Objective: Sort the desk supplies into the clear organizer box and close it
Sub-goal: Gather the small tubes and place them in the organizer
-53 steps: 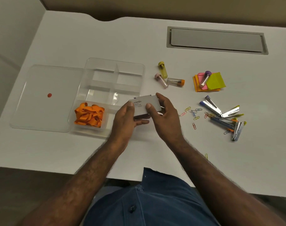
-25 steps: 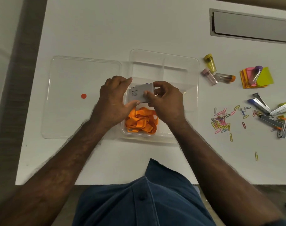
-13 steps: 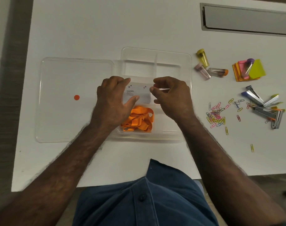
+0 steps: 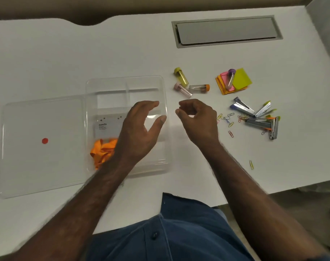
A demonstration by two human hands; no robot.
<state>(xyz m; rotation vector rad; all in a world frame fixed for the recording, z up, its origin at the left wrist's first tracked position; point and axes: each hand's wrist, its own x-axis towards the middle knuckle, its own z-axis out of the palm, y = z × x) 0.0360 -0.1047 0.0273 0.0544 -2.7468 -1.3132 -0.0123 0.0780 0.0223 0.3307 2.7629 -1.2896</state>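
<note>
We see both forearms reaching forward from the bottom of the view over the white desk [image 4: 47,53]. Our left hand [image 4: 139,129] hovers above the clear organizer box [image 4: 165,147], palm down, fingers extended and relaxed, thumb spread out toward the box's right wall; it holds nothing. Just left of this hand, inside the box, lies the grey card box [image 4: 107,127] printed "camlin", and below that, partly hidden under the left wrist, sits the bunch of orange rubber bands [image 4: 102,149] in the near-left compartment. The clear lid [image 4: 43,166] lies flat on the desk further left, touching the box's left side, with a red dot on it.

Our right hand [image 4: 198,121] is held just right of the box, over bare desk, fingers loosely curled with thumb and forefinger close together, gripping nothing that we can make out. Just beyond its fingertips lie three small capped tubes [image 4: 188,85]. Further right and beyond is the stack of sticky notes [image 4: 239,81] with a purple-capped tube [image 4: 230,77] resting on it. Directly right of the hand are scattered paper clips [image 4: 227,119], then a pile of staple removers [image 4: 258,115].
</note>
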